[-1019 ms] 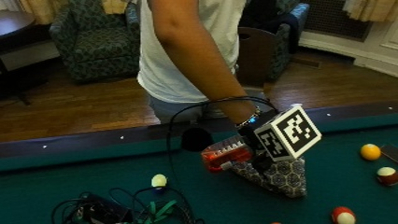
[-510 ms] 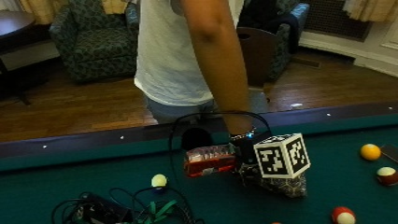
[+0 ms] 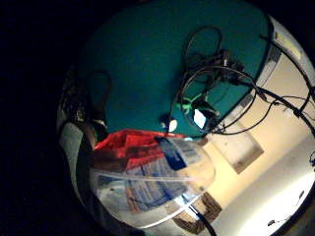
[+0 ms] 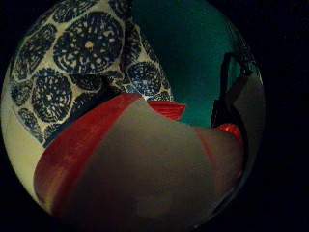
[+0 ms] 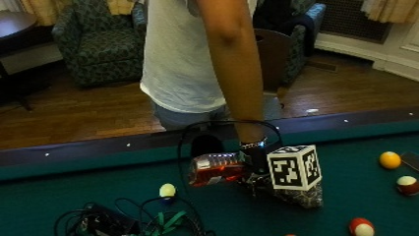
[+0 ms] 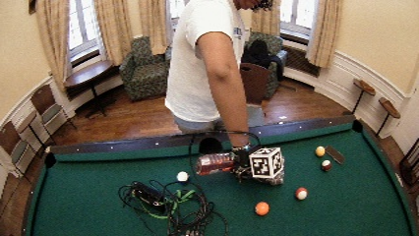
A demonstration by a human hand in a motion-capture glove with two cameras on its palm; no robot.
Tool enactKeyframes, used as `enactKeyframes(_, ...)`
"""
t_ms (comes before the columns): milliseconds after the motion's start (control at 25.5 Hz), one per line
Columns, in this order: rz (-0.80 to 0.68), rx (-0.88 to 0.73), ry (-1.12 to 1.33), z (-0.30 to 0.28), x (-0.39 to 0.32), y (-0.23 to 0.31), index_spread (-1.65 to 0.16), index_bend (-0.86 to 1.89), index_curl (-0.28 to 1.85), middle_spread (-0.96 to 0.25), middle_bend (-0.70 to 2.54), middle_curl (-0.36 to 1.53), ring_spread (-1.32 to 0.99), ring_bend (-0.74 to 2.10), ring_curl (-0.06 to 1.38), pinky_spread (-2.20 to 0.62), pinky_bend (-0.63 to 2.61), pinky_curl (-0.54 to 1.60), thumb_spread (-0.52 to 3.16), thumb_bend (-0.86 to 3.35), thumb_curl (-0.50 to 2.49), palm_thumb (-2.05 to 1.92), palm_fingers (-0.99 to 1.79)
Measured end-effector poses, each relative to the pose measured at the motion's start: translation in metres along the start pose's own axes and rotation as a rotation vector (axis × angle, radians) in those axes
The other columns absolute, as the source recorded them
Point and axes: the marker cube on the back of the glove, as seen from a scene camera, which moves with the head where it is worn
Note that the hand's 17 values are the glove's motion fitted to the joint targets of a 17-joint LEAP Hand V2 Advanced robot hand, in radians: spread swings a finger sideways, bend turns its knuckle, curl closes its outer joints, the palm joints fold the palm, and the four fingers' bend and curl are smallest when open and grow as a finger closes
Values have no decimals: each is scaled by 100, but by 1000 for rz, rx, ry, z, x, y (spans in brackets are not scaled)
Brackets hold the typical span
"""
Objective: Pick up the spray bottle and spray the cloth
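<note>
My gloved right hand (image 5: pixel 254 160) grips a clear spray bottle (image 5: pixel 215 169) with red contents and holds it sideways just above the green felt (image 5: pixel 78 189). The bottle's base points toward the table's left end. A blue-and-white patterned cloth (image 5: pixel 300 197) lies bunched on the felt right beside and below the hand. In the thumb side palm view the cloth's round blue medallions (image 4: pixel 72 63) lie close beyond the red spray head (image 4: pixel 87 145). The little finger side palm view shows the bottle's clear body and label (image 3: pixel 152 172) against the palm.
A tangle of black cables with green ties (image 5: pixel 131 221) lies on the felt to the left. A pale ball (image 5: pixel 167 190) sits near it. A yellow ball (image 5: pixel 390 160), a striped ball (image 5: pixel 407 184) and a red ball (image 5: pixel 361 227) lie to the right. A side pocket (image 5: pixel 206 145) opens behind the bottle.
The hand has dropped a little and turned, so the bottle now lies more level and reaches further left. The cloth stays where it was.
</note>
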Motion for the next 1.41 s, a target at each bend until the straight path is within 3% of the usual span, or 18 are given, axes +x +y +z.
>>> enactKeyframes(314,17,17,-55,-9,3,-2,-29,26,58,-20,58,51,-22,60,45,-24,39,38,37,-3,77,90,134)
enactKeyframes(588,-39,100,-255,-56,-7,6,-29,26,58,-20,58,51,-22,60,45,-23,39,38,37,-4,78,90,135)
enactKeyframes(1098,-328,347,-830,-186,-59,42,-29,25,59,-20,58,51,-22,60,45,-23,39,38,37,-3,78,90,134)
enactKeyframes(1412,-544,496,-1185,-217,-78,56,-28,25,59,-20,58,51,-22,59,45,-23,39,38,38,-3,78,90,134)
